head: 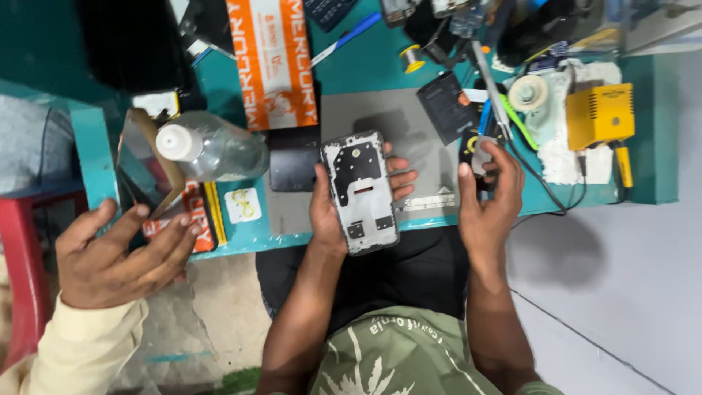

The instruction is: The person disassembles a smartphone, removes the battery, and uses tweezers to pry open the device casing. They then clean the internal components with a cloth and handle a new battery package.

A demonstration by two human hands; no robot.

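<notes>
My left hand [330, 212] holds an opened phone [361, 192] with its back cover off, white inner frame and dark board showing, over the near edge of the teal table [365, 66]. My right hand [488, 199] is just right of it, fingers curled around a small black and yellow object [477, 146] at the table's edge. A grey work mat [409, 124] lies under and behind the phone.
Another person's hand [121, 252] in a cream sleeve hovers at the left. A clear plastic bottle [212, 150] lies on the table, beside an orange and white box [276, 62]. A yellow soldering station [599, 113], solder spool [413, 58] and black battery [447, 106] sit farther back.
</notes>
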